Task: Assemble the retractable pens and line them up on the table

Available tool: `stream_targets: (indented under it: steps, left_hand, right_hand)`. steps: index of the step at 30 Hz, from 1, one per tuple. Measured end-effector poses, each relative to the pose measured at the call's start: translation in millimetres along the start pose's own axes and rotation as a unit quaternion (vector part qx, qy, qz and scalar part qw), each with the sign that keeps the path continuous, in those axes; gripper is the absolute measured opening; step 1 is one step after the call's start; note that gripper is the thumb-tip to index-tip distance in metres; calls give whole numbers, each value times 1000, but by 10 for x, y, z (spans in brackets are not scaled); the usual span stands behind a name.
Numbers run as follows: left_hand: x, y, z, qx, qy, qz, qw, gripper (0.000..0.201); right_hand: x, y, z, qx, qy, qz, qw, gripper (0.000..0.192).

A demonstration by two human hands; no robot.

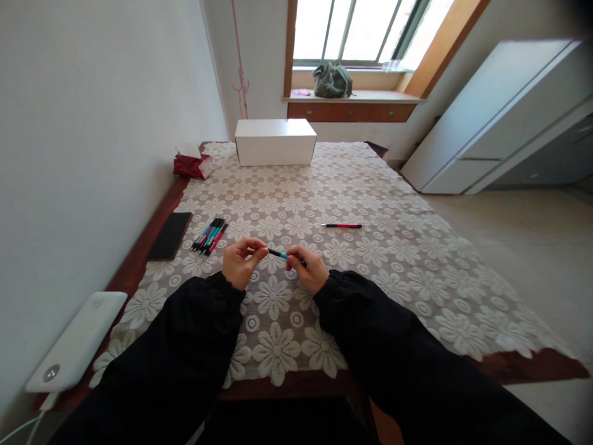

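Observation:
Both hands meet over the middle of the table and share one teal and black pen. My left hand pinches its left end with the fingertips. My right hand grips the pen's right part. A bundle of several teal and red pens lies on the lace tablecloth to the left of my left hand. A single red and black pen lies apart, beyond my right hand.
A black phone lies on the bare table edge at left. A white power bank sits near the front left corner. At the far end stand a white box and a red tissue pack. White cabinets stand at right.

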State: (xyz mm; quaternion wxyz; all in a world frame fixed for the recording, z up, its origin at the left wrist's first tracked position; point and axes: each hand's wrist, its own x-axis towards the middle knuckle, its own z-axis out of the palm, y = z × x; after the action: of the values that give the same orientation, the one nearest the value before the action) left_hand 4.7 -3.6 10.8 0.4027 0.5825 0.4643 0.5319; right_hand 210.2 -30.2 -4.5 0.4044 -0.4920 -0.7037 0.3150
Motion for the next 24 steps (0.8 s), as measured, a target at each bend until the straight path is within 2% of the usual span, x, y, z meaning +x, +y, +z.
stream_targets:
  steps: [3, 5, 8, 15, 21, 24]
  left_hand:
    - [10, -22, -9, -5, 17, -4, 1000, 28]
    - [14, -34, -12, -17, 17, -3, 1000, 28]
    - [13, -29, -9, -29, 7, 2, 1000, 26]
    - [-9, 22, 9, -22, 2, -2, 1000, 28]
    - [4, -4, 26, -26, -7, -8, 1000, 31]
    - [21, -31, 24, -17, -31, -32, 999, 33]
  right_hand:
    - [4, 16, -13, -26, 30, 0, 999, 14]
    - [6, 32, -31, -47, 27, -5, 999, 13]
    - [8, 52, -67, -69, -4, -16, 998, 11]
    - [58, 95, -132, -40, -65, -26, 997, 26]
    - [133, 177, -189, -71, 13, -74, 995, 18]
    - [151, 193, -208, -74, 16, -87, 993, 17]
